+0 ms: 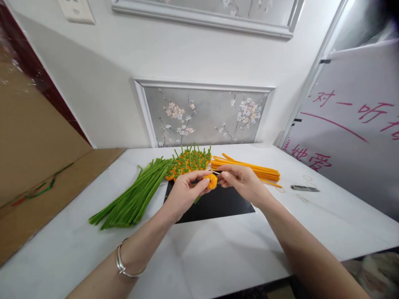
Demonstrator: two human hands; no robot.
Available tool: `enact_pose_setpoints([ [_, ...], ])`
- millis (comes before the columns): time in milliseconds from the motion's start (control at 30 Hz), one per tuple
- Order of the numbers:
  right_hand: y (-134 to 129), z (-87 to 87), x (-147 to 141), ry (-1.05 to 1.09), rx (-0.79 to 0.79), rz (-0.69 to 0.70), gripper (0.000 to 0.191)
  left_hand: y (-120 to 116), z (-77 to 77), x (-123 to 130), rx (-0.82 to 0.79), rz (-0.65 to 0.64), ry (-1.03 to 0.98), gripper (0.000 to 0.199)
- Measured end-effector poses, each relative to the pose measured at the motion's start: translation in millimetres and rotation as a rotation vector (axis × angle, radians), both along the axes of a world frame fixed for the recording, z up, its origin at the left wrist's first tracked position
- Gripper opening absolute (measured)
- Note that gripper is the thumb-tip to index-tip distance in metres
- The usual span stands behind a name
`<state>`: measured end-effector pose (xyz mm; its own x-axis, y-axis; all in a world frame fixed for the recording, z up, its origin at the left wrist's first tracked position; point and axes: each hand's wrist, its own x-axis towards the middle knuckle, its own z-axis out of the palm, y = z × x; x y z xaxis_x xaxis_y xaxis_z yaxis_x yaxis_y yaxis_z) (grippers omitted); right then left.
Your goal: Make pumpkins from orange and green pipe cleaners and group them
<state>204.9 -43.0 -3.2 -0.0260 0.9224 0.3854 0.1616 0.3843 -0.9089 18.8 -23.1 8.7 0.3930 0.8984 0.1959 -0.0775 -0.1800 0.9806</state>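
Onscreen, my left hand (186,190) pinched a fuzzy orange ball (211,181), right hand (241,182) a pale stick (215,172); green-stemmed orange tufts (190,162) looked done, fuzzy orange strips (252,169) unused.

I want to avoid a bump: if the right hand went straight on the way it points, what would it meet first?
Most likely the orange pompom in the left hand, just past the fingertips of the right hand, though one view leaves depth unclear.
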Motion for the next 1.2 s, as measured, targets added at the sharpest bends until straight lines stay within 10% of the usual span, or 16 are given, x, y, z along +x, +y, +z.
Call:
enact_pose_setpoints([
  [367, -5, 6.4, -9, -0.038, -0.020, 0.050, 0.026, 1, 0.4, 0, 0.037, -0.176, 0.053, 0.042],
  [733, -8, 8.1, -7, -0.006, -0.033, 0.030, 0.024, -5, -5.6, 6, 0.224, -0.046, 0.112, 0.033],
  [1200, -11, 0.3, -13, -0.256, 0.286, -0.111, 0.013, -8, -1.2, 8, 0.121, -0.029, -0.004, 0.031],
])
